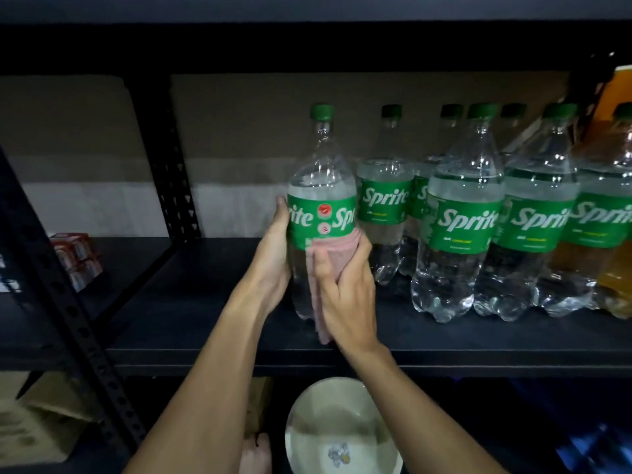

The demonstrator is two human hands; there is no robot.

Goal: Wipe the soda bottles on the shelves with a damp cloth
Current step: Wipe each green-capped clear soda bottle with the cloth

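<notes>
A clear Sprite bottle (pixel 320 186) with a green label and green cap stands upright near the front of the dark shelf (pixel 191 323). My left hand (pixel 275 254) grips its left side at label height. My right hand (pixel 345 289) presses a pink cloth (pixel 319 268) against the bottle's lower front, just under the label; the cloth hangs down to the shelf edge. Several more Sprite bottles (pixel 458 217) stand in rows to the right, apart from the held one.
An orange-drink bottle (pixel 615 268) sits at the far right. A black perforated upright (pixel 171 179) rises behind the shelf on the left, with small red packs (pixel 77 261) beside it. A white bowl of water (pixel 338 436) stands below the shelf, cardboard boxes (pixel 30 425) at lower left.
</notes>
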